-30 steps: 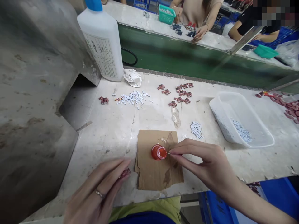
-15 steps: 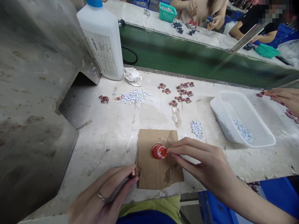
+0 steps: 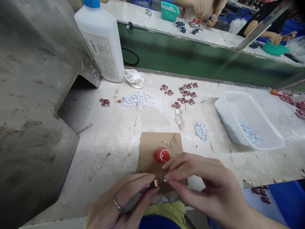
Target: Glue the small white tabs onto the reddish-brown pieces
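Note:
Low over the front of the table, my left hand (image 3: 121,198), with a ring on one finger, pinches a small brown figurine (image 3: 156,183) that shows a tan patch; most of it is hidden by the fingers. Facing it, my right hand (image 3: 207,183) pinches a tiny pale-blue piece (image 3: 165,180) between thumb and forefinger. A narrow gap separates the two pieces. Just beyond the fingertips, a small red cup (image 3: 157,155) of reddish liquid stands on a cardboard piece (image 3: 149,141). Pale-blue pieces lie in a small pile (image 3: 200,131) to the right.
Brown figurines (image 3: 187,93) and a spread of pale-blue pieces (image 3: 138,99) lie farther back. A white plastic bottle (image 3: 105,47) stands by the metal housing (image 3: 35,95) at left. A translucent tub (image 3: 247,121) sits at right. Co-workers' hands (image 3: 199,9) are across the green divider (image 3: 166,52).
My right hand has drawn back from the red cup toward me, holding the pale-blue piece. My left hand has moved right with the figurine. The other person's hand at right has left view.

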`<action>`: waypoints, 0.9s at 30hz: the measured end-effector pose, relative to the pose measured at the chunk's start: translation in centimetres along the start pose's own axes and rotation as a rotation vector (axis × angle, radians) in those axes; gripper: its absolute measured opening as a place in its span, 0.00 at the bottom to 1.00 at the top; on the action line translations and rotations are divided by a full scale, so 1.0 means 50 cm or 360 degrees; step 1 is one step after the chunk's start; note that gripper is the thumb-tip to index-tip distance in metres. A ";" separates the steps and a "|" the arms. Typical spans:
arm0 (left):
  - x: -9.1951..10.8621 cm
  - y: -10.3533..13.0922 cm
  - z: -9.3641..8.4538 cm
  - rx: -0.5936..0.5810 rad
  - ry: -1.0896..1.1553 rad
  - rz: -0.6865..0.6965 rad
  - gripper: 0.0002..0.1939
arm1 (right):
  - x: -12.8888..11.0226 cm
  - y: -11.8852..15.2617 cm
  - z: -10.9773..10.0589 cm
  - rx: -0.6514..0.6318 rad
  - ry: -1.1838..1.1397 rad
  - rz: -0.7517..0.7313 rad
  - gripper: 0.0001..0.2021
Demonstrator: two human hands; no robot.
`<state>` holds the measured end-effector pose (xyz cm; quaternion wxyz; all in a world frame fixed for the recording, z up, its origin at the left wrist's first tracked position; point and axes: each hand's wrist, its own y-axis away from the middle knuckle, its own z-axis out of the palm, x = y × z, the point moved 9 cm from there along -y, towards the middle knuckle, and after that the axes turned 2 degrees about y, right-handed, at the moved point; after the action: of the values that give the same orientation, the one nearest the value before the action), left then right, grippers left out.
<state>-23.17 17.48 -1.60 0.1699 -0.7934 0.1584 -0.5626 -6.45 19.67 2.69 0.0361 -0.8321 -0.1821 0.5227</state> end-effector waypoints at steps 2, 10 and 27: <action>-0.002 0.000 0.008 -0.0010 0.0059 -0.0037 0.12 | 0.000 0.000 0.010 0.0000 -0.0073 -0.0007 0.07; 0.003 -0.012 0.013 -0.0160 0.0037 0.0121 0.18 | 0.016 -0.004 0.019 -0.0019 -0.0127 0.0043 0.07; -0.012 0.004 0.017 -0.0060 0.0084 -0.0081 0.23 | -0.004 0.014 0.024 -0.0128 0.0242 -0.0066 0.19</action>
<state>-22.58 17.63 -2.47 0.1363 -0.7852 0.1533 -0.5843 -7.43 18.79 2.15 0.0272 -0.8662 -0.2169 0.4494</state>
